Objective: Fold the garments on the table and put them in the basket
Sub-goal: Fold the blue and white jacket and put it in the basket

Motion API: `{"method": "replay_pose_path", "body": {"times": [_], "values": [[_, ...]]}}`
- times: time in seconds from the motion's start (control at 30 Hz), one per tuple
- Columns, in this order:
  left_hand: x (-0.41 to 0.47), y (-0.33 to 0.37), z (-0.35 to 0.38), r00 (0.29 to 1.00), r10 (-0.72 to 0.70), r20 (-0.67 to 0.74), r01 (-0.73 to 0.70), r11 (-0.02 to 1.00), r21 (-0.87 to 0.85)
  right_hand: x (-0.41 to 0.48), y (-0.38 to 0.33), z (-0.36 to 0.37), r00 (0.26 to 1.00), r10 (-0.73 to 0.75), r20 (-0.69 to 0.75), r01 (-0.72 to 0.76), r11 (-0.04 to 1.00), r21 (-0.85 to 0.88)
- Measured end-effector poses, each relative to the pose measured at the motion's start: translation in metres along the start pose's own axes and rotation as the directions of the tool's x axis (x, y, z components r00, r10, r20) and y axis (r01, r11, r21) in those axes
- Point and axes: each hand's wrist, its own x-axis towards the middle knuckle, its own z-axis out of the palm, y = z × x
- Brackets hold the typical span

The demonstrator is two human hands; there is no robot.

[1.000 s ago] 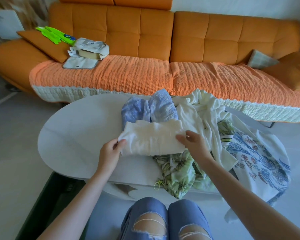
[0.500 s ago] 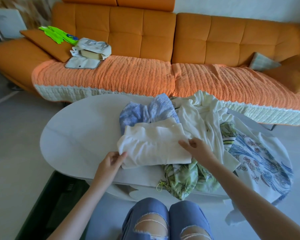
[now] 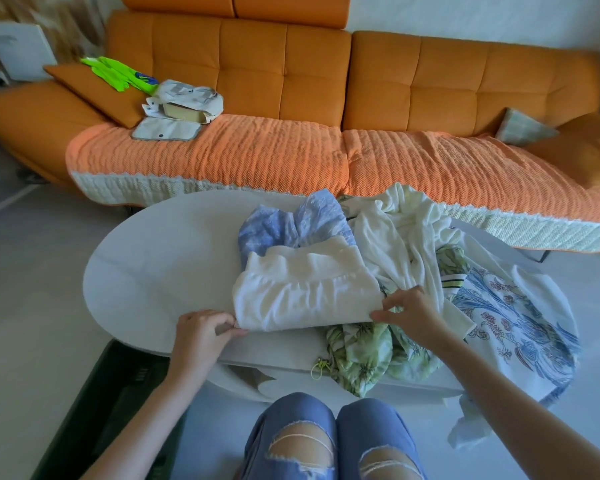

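Observation:
A folded white garment lies on the oval white table. My left hand pinches its near left corner. My right hand grips its near right corner. Behind it sits a crumpled light blue garment. To the right are a loose white garment, a green leaf-print garment hanging over the near table edge, and a white cloth with blue floral print. A dark basket stands on the floor at the lower left, by my left forearm.
An orange sofa with an orange knitted throw runs behind the table. On it lie green gloves, a cloth bag with a box and cushions. My knees in torn jeans are below the table edge.
Both hands have slid down from the garment's upper part to its near corners. The white garment has been drawn toward me and lies flatter on the table.

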Motion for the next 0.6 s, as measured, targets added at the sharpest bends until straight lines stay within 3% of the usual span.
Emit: {"method": "replay_pose_path", "body": {"times": [0.13, 0.2, 0.27, 0.3, 0.47, 0.53, 0.6], "values": [[-0.008, -0.007, 0.008, 0.987, -0.074, 0.140, 0.067, 0.996, 0.057, -0.003, -0.001, 0.007, 0.997, 0.030, 0.070, -0.022, 0.993, -0.118], [-0.006, -0.005, 0.004, 0.941, -0.185, 0.285, 0.224, 0.968, -0.113, -0.001, -0.002, 0.001, 0.992, 0.028, 0.120, -0.021, 0.998, -0.064], [-0.001, 0.006, -0.005, 0.854, -0.303, 0.423, 0.474, 0.787, -0.395, -0.002, -0.007, -0.005, 0.987, 0.056, 0.150, -0.080, 0.984, 0.161], [0.003, 0.014, -0.008, 0.837, -0.351, 0.420, 0.533, 0.695, -0.483, -0.002, -0.010, -0.005, 0.984, 0.083, 0.159, -0.118, 0.966, 0.229], [0.015, 0.036, 0.005, 0.871, -0.427, 0.243, 0.491, 0.730, -0.476, 0.005, -0.016, 0.014, 0.996, 0.085, 0.038, -0.093, 0.948, 0.306], [0.018, 0.035, 0.013, 0.867, -0.470, 0.169, 0.493, 0.756, -0.430, 0.006, -0.015, 0.018, 0.991, 0.104, -0.078, -0.080, 0.961, 0.264], [0.019, 0.031, 0.018, 0.870, -0.470, 0.152, 0.494, 0.818, -0.297, 0.006, -0.012, 0.020, 0.987, 0.068, -0.146, -0.056, 0.995, 0.086]]}}
